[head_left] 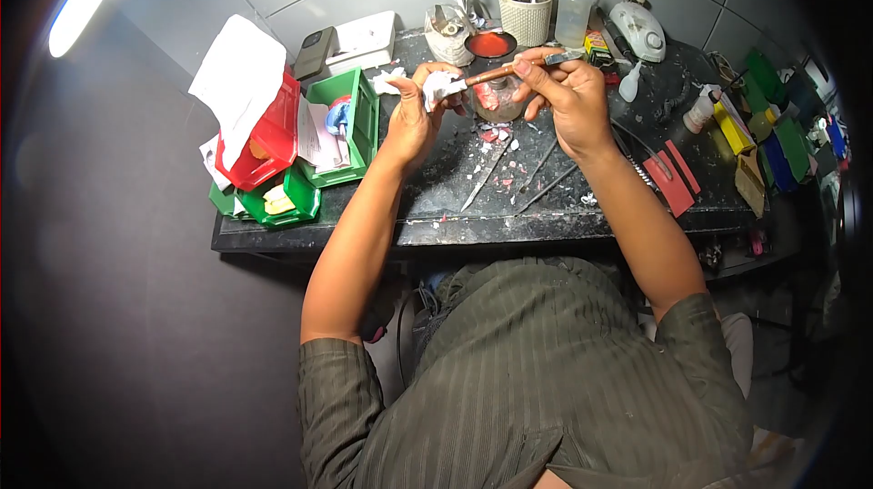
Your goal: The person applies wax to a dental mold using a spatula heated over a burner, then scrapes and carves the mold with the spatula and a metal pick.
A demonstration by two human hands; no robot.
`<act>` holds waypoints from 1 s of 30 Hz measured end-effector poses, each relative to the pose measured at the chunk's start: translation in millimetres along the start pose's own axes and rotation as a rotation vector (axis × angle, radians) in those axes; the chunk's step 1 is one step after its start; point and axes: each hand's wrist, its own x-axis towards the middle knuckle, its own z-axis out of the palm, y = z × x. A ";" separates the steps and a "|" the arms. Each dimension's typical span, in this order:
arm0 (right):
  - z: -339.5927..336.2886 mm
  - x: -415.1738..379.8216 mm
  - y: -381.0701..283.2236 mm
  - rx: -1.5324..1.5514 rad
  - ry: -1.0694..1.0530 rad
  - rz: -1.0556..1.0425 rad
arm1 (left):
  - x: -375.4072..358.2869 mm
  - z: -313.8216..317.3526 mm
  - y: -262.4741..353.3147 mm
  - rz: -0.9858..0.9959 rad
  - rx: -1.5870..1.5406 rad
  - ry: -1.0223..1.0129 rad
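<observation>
A strong white glare burns in the top left corner. The worktop [546,216] is evenly lit and quite sharp, while the fisheye lens bends the edges into dark vignette.

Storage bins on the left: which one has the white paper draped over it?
The red bin, tilted at the top of the stack. White paper covers its upper edge. The green bin beside it and the lower green bin show no such sheet.
</observation>
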 end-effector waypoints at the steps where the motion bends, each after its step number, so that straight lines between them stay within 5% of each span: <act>1: 0.8 -0.9 -1.5 0.003 -0.027 -0.004 | -0.2 0.8 0.4 -0.008 -0.018 0.008; 21: -7.5 1.9 -9.6 -0.033 -0.075 -0.020 | -0.1 2.0 4.5 -0.043 -0.095 0.067; 27: -35.3 13.6 -12.6 -0.291 0.276 -0.119 | 2.8 -11.2 3.8 -0.071 -0.204 0.067; 30: -33.8 13.5 -12.9 -0.261 0.283 -0.129 | 1.6 -9.2 9.1 -0.140 -0.236 0.088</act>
